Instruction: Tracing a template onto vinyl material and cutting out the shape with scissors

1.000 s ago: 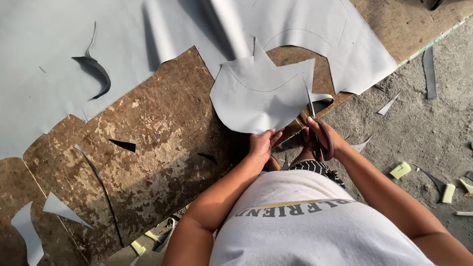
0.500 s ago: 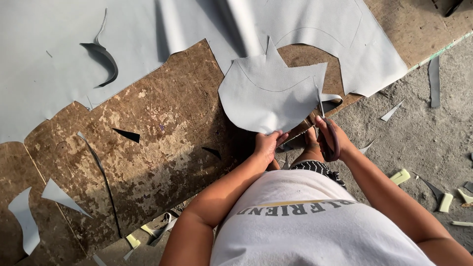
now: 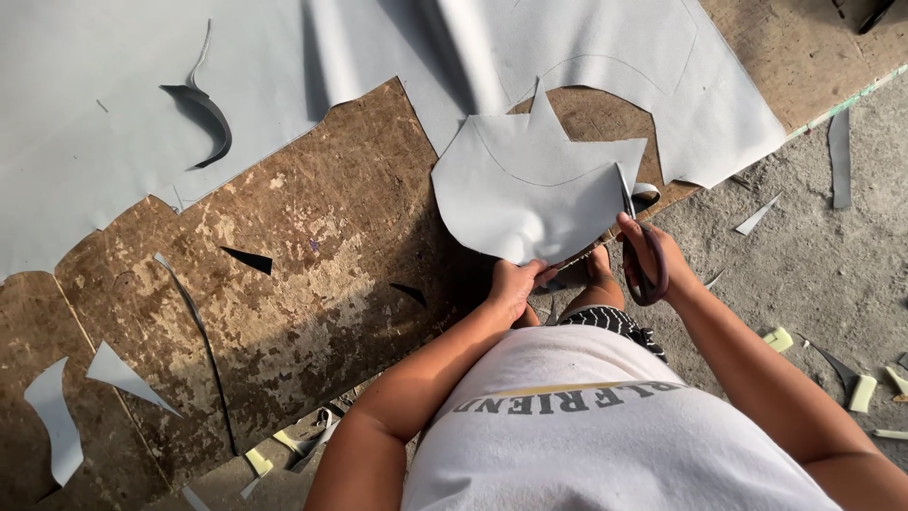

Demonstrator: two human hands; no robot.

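The left hand is pinching the near edge of a grey cut piece, fingers closed on it, and is holding it up just beyond itself. Just to its right, the right hand is gripping scissors, fingers threaded through the dark handles, the blades reaching up into the right edge of the piece; whether the blades are parted I cannot tell. A bare foot is showing between the two hands. Beyond the hands, the piece is hanging over a worn board, with a big grey sheet lying across its far part, curved lines drawn on it. Left of the left hand, well apart, grey scraps are lying on the board. Right of the right hand, yellowish offcuts and a grey strip are lying on the concrete floor
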